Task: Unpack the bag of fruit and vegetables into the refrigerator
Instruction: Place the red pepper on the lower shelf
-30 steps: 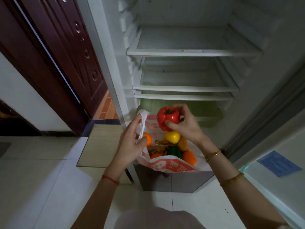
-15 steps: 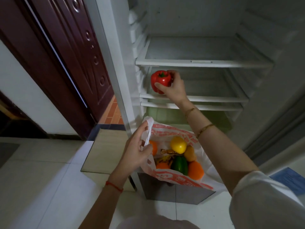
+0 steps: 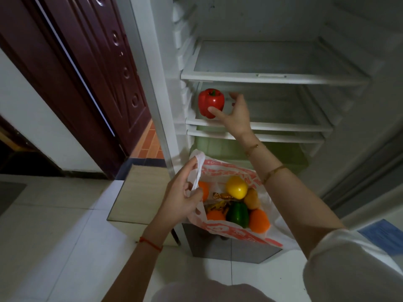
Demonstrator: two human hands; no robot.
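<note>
Leftmost stands a dark red door (image 3: 72, 68), and beside it a tiled doorway, neither part of the job. Next comes the left hand (image 3: 182, 198), fingers and thumb pinching a handle of the plastic bag (image 3: 237, 233), which holds its mouth open over a grey box (image 3: 229, 249) on the floor. Inside the bag lie a yellow pepper (image 3: 236, 188), a green pepper (image 3: 238, 214), several oranges (image 3: 258, 221), a brownish fruit and some gold wrappers.

Above, in the open refrigerator (image 3: 283, 22), the red pepper (image 3: 211, 105) sits at the left front corner of the middle shelf (image 3: 283, 127), just under the top shelf. It looks to be resting on the shelf, though the contact itself is hard to see. The right hand (image 3: 234, 115) is spread fairly wide, the thumb touching the pepper's lower front and the fingers lifted off behind its right side; it no longer seems to grip.

My reading is that the placing is nearly done. To finish well, the thumb should steady the pepper until it settles on its base, since it sits close to the shelf's edge and could roll off; nudging it a little deeper would be safer. Meanwhile the left hand should keep the bag's mouth open so the next piece is easy to reach.
</note>
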